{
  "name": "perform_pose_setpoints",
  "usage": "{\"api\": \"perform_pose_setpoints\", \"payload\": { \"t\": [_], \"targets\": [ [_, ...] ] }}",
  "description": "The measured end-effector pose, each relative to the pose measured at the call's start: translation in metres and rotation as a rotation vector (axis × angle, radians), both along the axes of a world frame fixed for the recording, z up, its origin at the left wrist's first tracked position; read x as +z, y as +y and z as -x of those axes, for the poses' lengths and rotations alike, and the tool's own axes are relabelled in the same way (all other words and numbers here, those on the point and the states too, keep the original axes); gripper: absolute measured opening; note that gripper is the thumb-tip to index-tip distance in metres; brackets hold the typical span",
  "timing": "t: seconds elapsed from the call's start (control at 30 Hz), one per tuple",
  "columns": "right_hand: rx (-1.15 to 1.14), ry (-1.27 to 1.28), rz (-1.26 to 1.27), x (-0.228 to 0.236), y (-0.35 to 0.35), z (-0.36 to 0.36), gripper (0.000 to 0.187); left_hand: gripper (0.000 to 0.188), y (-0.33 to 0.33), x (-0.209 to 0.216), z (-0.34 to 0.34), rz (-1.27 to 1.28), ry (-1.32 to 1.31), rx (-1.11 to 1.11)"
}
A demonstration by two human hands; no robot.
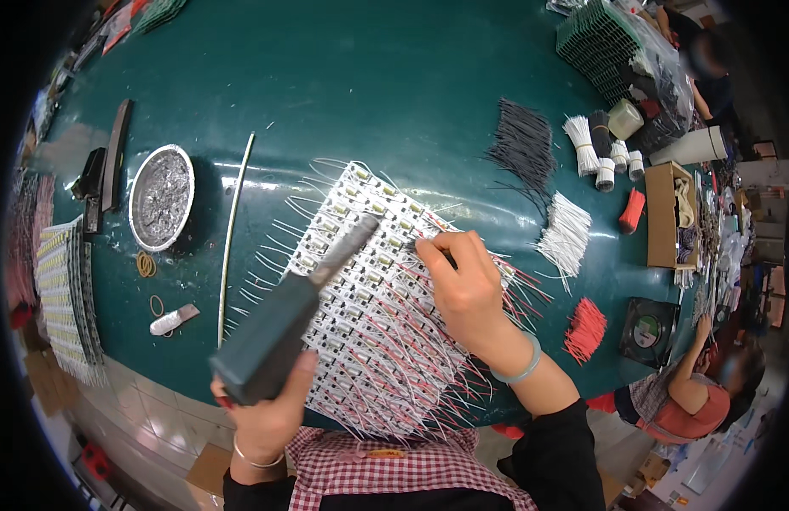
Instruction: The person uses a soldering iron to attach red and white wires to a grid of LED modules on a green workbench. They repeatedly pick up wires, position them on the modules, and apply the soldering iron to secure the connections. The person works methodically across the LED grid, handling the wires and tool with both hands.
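Note:
A sheet of small white circuit boards [373,281] lies before me on the green table, bristling with thin white and red wires along its edges and lower half. My left hand [275,409] is closed round the dark, blocky handle of a soldering iron [271,341]. Its metal tip reaches over the upper middle of the sheet; whether it touches is unclear. Just right of that tip, my right hand [467,289] has thumb and forefinger pinched together at the boards. What sits in this pinch is too small to make out.
Left stand a bowl of silvery-grey material [162,200], rubber bands [146,264] and a long white rod [238,230]. To the right lie black wires [524,149], white wires [567,234] and red wires [585,329]. Beyond is a cardboard box [661,213]; another person [693,396] sits at the right.

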State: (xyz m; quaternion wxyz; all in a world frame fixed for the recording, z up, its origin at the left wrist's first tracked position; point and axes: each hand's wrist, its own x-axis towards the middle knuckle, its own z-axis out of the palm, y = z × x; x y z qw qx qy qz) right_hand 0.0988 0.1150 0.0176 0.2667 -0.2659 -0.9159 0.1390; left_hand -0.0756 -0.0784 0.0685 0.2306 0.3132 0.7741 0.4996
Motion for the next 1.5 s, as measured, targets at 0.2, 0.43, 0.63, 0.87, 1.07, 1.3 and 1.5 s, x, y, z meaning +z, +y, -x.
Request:
{"api": "perform_pose_setpoints", "payload": {
  "t": [0.2,0.43,0.63,0.87,1.07,1.3,1.5],
  "targets": [
    [-0.005,-0.022,0.005,-0.002,0.001,0.001,0.034,0.023,0.026,-0.008,-0.014,-0.087,-0.101,-0.155],
    [-0.003,-0.017,0.001,-0.001,0.002,0.001,0.034,0.019,0.032,-0.008,-0.014,-0.068,-0.080,-0.199],
    [0.003,-0.015,-0.014,-0.001,0.002,0.002,0.034,0.016,0.032,-0.010,-0.015,-0.056,-0.028,-0.220],
    [0.002,-0.024,-0.012,0.000,0.001,0.003,0.034,0.014,0.033,-0.002,-0.016,-0.014,-0.144,-0.161],
    [-0.017,-0.036,-0.006,0.000,0.003,-0.003,0.034,0.022,0.001,0.015,0.015,-0.312,0.231,0.269],
    [-0.001,-0.027,-0.011,0.002,0.002,0.000,0.034,0.029,-0.014,0.001,0.109,-0.028,0.359,0.538],
    [-0.013,-0.061,0.016,0.010,0.001,-0.004,0.033,0.038,-0.015,0.008,0.054,-0.159,0.085,0.354]
  ]
}}
